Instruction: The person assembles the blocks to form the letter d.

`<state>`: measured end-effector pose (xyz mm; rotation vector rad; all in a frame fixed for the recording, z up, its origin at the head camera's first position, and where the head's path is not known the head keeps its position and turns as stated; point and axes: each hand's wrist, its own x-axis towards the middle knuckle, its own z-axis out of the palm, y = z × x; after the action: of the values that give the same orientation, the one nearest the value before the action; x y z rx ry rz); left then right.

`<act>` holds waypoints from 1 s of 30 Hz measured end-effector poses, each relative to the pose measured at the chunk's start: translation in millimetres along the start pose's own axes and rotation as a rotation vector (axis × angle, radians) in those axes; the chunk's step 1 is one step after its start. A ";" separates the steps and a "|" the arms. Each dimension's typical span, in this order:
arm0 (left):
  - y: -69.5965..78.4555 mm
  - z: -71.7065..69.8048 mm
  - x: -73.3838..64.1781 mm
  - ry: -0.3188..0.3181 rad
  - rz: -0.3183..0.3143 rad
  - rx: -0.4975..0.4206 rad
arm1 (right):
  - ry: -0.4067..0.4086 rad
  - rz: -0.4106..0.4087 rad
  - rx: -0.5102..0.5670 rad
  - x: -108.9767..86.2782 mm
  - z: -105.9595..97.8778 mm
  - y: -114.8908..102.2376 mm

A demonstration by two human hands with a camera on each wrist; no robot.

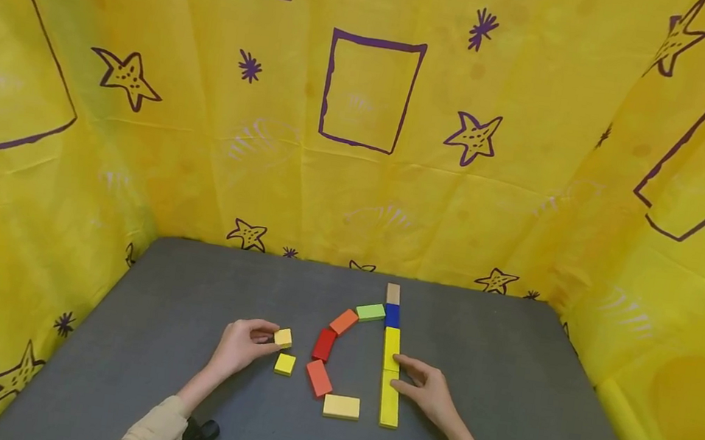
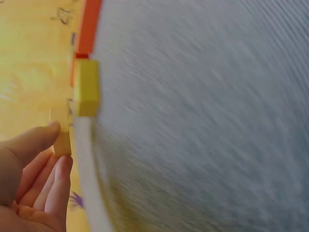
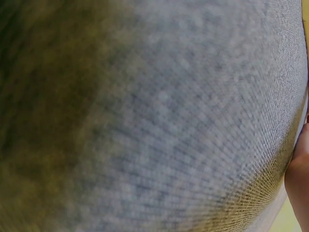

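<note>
My left hand (image 1: 242, 345) pinches a small pale yellow block (image 1: 283, 338) between thumb and fingers; the left wrist view shows this block (image 2: 63, 144) edge-on. Just nearer lies a small bright yellow block (image 1: 284, 365). At the right, the fingertips of my right hand (image 1: 433, 393) touch the right side of two long yellow blocks (image 1: 392, 344) set end to end. A blue block (image 1: 392, 317) and a tan block (image 1: 393, 294) continue that straight column away from me. In the right wrist view only part of the hand shows at the right edge.
Left of the column, a curve runs from a green block (image 1: 370, 313) through orange (image 1: 344, 321), red (image 1: 324, 345) and coral (image 1: 319, 378) blocks to a cream block (image 1: 341, 407). All lie on a dark grey table (image 1: 183, 287) bordered by yellow patterned cloth (image 1: 355, 198).
</note>
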<state>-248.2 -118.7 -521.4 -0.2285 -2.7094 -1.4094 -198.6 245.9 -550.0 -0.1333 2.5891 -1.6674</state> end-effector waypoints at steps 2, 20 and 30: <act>12.2 0.4 -2.8 0.002 -0.011 -0.021 | 0.002 0.005 0.008 -0.3 -0.2 -1.3; 94.3 83.7 -47.7 -0.421 0.209 -0.142 | 0.016 0.025 -0.022 -0.4 -0.3 -1.6; 99.3 105.4 -46.4 -0.440 0.306 0.029 | 0.017 0.006 -0.027 0.7 -0.6 0.6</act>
<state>-185.9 19.4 -508.2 -1.0116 -2.8432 -1.3566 -199.4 246.6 -550.2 -0.1134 2.6223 -1.6395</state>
